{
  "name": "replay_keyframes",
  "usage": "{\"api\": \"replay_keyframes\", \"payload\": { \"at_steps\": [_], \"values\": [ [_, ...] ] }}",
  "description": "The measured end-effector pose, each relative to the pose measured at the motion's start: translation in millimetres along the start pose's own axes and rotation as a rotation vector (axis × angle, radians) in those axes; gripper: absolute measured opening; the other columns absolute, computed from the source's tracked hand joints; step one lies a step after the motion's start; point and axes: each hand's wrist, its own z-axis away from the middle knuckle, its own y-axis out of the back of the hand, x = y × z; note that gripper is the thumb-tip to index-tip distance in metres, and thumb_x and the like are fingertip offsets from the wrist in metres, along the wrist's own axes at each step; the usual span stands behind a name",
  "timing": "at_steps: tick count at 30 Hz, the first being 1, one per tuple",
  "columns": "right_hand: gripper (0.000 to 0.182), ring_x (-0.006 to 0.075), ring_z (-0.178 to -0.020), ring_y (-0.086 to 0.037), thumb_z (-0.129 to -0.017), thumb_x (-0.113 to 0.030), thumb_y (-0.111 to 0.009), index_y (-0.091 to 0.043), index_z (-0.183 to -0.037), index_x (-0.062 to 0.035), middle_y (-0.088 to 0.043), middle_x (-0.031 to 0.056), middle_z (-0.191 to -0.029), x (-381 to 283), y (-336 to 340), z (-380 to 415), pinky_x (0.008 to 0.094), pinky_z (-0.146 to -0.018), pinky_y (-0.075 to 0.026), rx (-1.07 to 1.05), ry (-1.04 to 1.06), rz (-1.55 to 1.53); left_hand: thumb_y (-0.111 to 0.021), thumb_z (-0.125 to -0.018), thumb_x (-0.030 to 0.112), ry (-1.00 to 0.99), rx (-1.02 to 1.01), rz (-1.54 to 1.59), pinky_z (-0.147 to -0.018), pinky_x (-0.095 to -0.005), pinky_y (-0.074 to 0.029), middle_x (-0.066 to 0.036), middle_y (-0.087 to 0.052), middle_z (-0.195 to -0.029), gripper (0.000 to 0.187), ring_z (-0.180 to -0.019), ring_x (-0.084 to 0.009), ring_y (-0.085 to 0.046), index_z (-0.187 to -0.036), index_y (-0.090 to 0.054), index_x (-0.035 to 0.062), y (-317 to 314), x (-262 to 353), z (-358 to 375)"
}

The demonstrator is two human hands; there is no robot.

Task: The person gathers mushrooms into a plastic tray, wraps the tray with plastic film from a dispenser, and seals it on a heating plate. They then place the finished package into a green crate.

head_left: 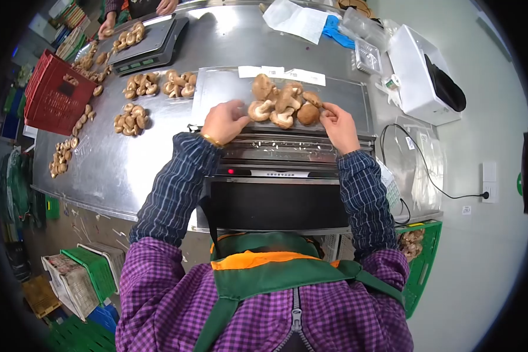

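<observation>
A heap of brown shiitake mushrooms (286,105) with pale stems lies on the metal plate of a wrapping machine (264,202) in front of me. At the heap's left side is my left hand (223,122), its fingers curled and the thumb close to the nearest mushroom. My right hand (339,126) is at the right side, thumb and fingers drawn together right beside a round mushroom cap. What the two hands pinch, if anything, I cannot make out. White paper labels (281,75) lie in a row just behind the heap.
Several mushroom piles (132,119) lie on the steel table to the left, near a red crate (58,91) and a scale (149,44). Another person's hand (107,24) is by the scale. At right stand a white foam box (422,76) and a power cord (431,176).
</observation>
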Motion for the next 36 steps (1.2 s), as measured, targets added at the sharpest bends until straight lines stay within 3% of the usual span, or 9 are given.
{"api": "replay_keyframes", "payload": {
  "at_steps": [3, 6, 10, 16, 19, 22, 29, 32, 36],
  "values": [
    [0.019, 0.0266, -0.081, -0.059, -0.079, -0.017, -0.064, -0.063, -0.092, -0.0041, -0.062, 0.0101, -0.090, -10.0, 31.0, 38.2, 0.0379, -0.078, -0.043, 0.221, 0.312, 0.614, -0.068, -0.078, 0.020, 0.020, 0.123, -0.145, -0.068, -0.0282, -0.052, -0.016, -0.068, -0.083, 0.034, -0.076, -0.0205, -0.067, -0.102, -0.060, -0.0042, 25.7, 10.1, 39.9],
    [0.022, 0.0263, -0.076, -0.056, -0.076, -0.027, -0.069, -0.061, -0.079, -0.0062, -0.061, 0.0073, -0.075, -15.6, 47.0, 78.4, 0.0396, -0.078, -0.038, 0.256, 0.181, 0.747, -0.069, -0.079, 0.023, 0.218, 0.129, -0.370, -0.065, -0.0282, -0.052, -0.014, -0.068, -0.079, 0.029, -0.073, -0.0213, -0.068, -0.093, -0.062, -0.0006, 45.8, 11.7, 77.8],
    [0.032, 0.0256, -0.076, -0.055, -0.074, -0.035, -0.070, -0.059, -0.083, -0.0063, -0.062, 0.0051, -0.069, -16.4, 20.3, 75.7, 0.0388, -0.076, -0.037, 0.203, 0.082, 0.655, -0.074, -0.073, 0.030, 0.136, 0.130, -0.323, -0.059, -0.0283, -0.051, -0.011, -0.067, -0.068, 0.037, -0.059, -0.0196, -0.065, -0.089, -0.061, -0.0013, 10.8, 3.5, 74.9],
    [0.032, 0.0264, -0.077, -0.056, -0.076, -0.036, -0.069, -0.059, -0.084, -0.0062, -0.062, 0.0059, -0.067, -2.6, 29.2, 87.8, 0.0391, -0.076, -0.037, 0.384, 0.163, 0.790, -0.074, -0.072, 0.009, 0.249, 0.132, -0.013, -0.055, -0.0227, -0.048, -0.010, -0.068, -0.069, 0.027, -0.058, -0.0114, -0.063, -0.092, -0.060, -0.0023, -3.8, -1.0, 73.9],
    [0.028, 0.0285, -0.071, -0.059, -0.076, -0.032, -0.069, -0.059, -0.083, -0.0064, -0.064, 0.0071, -0.069, 3.5, 13.5, 84.0, 0.0412, -0.075, -0.039, 0.232, 0.107, 0.596, -0.070, -0.075, 0.004, 0.259, 0.100, 0.074, -0.056, -0.0216, -0.048, -0.008, -0.065, -0.068, 0.030, -0.062, -0.0113, -0.063, -0.101, -0.058, -0.0038, -5.5, -2.4, 69.8],
    [0.015, 0.0109, -0.052, -0.051, -0.080, -0.012, -0.065, -0.059, -0.088, -0.0014, -0.059, 0.0022, -0.063, 0.9, -0.9, 74.9, 0.0277, -0.051, -0.039, 0.148, -0.119, -0.094, -0.068, -0.076, 0.001, 0.315, 0.089, 0.448, -0.057, -0.0209, -0.048, -0.006, -0.063, -0.070, 0.035, -0.063, -0.0102, -0.061, -0.108, -0.055, -0.0035, 10.3, 13.5, 79.7],
    [0.011, 0.0044, -0.058, -0.041, -0.086, -0.001, -0.050, -0.057, -0.094, 0.0013, -0.047, -0.0038, -0.063, -27.4, 49.7, 142.5, 0.0202, -0.057, -0.034, -0.096, -0.276, -0.664, -0.065, -0.082, 0.008, 0.525, -0.055, 0.730, -0.061, -0.0215, -0.039, 0.005, -0.053, -0.071, 0.053, -0.064, -0.0061, -0.048, -0.129, -0.043, -0.0014, 33.9, 20.2, 155.0],
    [0.014, 0.0064, -0.056, -0.038, -0.086, -0.001, -0.045, -0.057, -0.093, 0.0013, -0.040, -0.0044, -0.058, -41.8, 64.1, 148.1, 0.0218, -0.059, -0.032, -0.249, -0.436, -1.004, -0.064, -0.083, 0.008, 0.630, -0.177, 0.943, -0.063, -0.0240, -0.040, 0.004, -0.054, -0.074, 0.051, -0.066, -0.0070, -0.049, -0.129, -0.044, -0.0001, 45.2, 28.5, 162.5],
    [0.019, 0.0092, -0.055, -0.038, -0.083, 0.001, -0.038, -0.056, -0.090, 0.0016, -0.035, -0.0046, -0.053, -86.1, 80.9, 128.0, 0.0271, -0.060, -0.034, -0.303, -0.226, -1.184, -0.063, -0.082, 0.008, 0.446, -0.599, 1.456, -0.059, -0.0271, -0.038, 0.000, -0.050, -0.069, 0.013, -0.058, -0.0107, -0.043, -0.094, -0.063, 0.0028, 71.9, 53.7, 147.2]
  ]
}}
